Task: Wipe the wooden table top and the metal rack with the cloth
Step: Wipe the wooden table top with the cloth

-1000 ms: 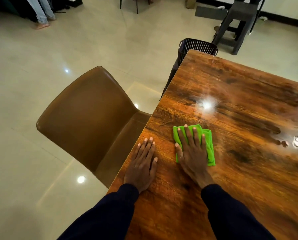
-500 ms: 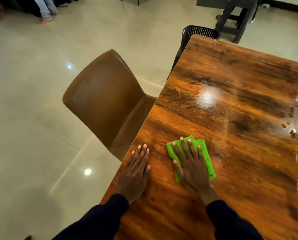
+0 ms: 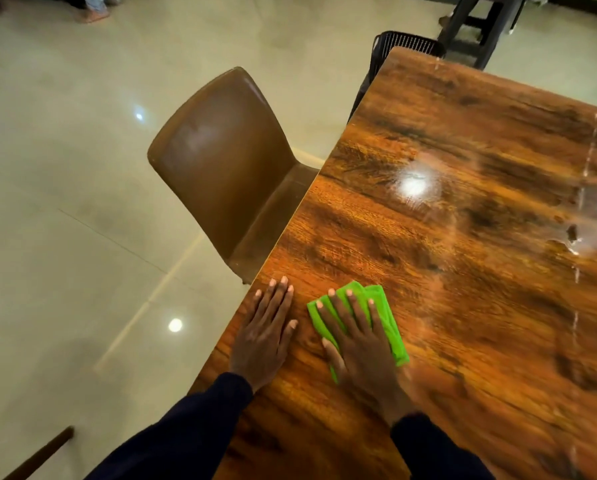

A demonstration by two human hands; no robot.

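A glossy wooden table top (image 3: 463, 271) fills the right side of the view. A folded bright green cloth (image 3: 387, 317) lies flat on it near the left edge. My right hand (image 3: 359, 344) presses palm-down on the cloth with fingers spread, covering most of it. My left hand (image 3: 266, 334) rests flat on the bare wood just left of the cloth, close to the table's edge, holding nothing. No metal rack shows clearly.
A brown chair (image 3: 221, 161) stands against the table's left edge. A black mesh chair back (image 3: 404, 46) stands at the far corner, with a dark stool (image 3: 477, 26) beyond. Water patches (image 3: 588, 233) lie on the table's right. Someone's feet (image 3: 94, 13) are at top left.
My right hand has drawn the cloth back toward me along the left edge, and my left hand has slid back beside it. The view has shifted with the head.
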